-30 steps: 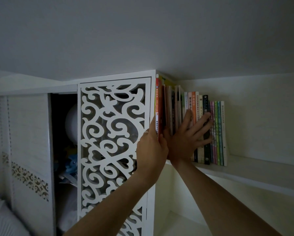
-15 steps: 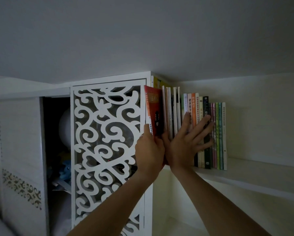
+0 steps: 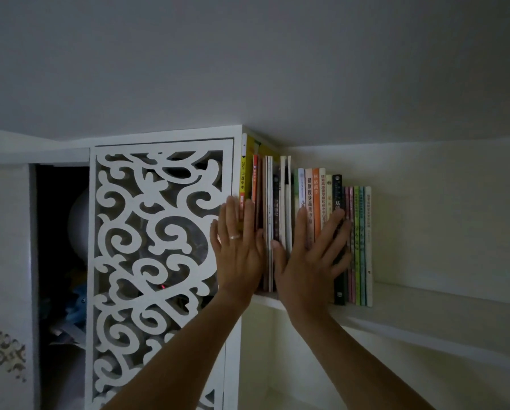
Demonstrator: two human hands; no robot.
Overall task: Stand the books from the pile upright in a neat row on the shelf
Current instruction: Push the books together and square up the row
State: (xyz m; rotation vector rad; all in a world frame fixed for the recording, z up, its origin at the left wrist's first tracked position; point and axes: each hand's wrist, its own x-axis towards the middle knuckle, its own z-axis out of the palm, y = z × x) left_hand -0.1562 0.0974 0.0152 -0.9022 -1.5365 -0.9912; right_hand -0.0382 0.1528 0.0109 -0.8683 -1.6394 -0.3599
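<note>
One head-worn view looks forward and upward, close to the shelf [image 3: 425,306], ceiling [image 3: 247,69] filling the upper half.

The lower spines of several books [image 3: 280,202] are hidden by both hands, and the cabinet interior [image 3: 61,232] is lost in darkness.

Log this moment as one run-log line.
left hand: flat on yellow-spined book | right hand: flat, fingers spread on upright book spines | white wall shelf: row standing | phase: squaring row
</note>
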